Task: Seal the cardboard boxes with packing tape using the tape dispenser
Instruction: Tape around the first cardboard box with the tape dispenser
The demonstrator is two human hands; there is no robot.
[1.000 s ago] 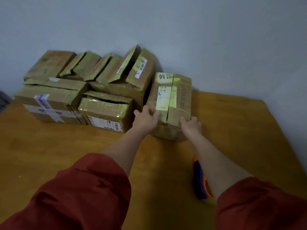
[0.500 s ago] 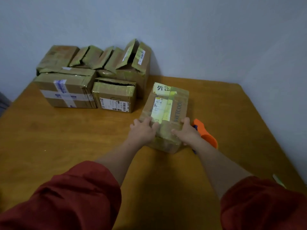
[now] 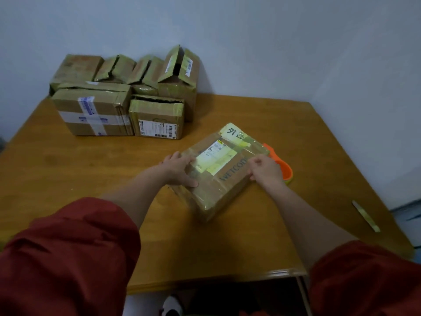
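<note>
Left grip (image 3: 180, 169): fingers curled over the left edge of the cardboard box (image 3: 227, 188), thumb pressed on its near corner, clasping it.
Right grip (image 3: 265, 171): fingers curled tight on the box's right edge, just beside the printed lettering.
Box position: flat on the bench (image 3: 296, 124) at mid-table, turned at an angle, its glossy taped top and pale yellow labels facing up.
Tape dispenser (image 3: 284, 171): orange, lying on the bench just behind the right grip, partly hidden by the hand and the box.
Stacked boxes (image 3: 95, 110): a cluster in the bench's far left corner against the wall (image 3: 250, 42). One is bound with white and blue tape, and several at the back stand with flaps raised.
Strip (image 3: 365, 215): a thin pale piece lying near the bench's right edge, well apart from the box.
Sleeves (image 3: 68, 247): dark red, pushed up above both bare forearms.
</note>
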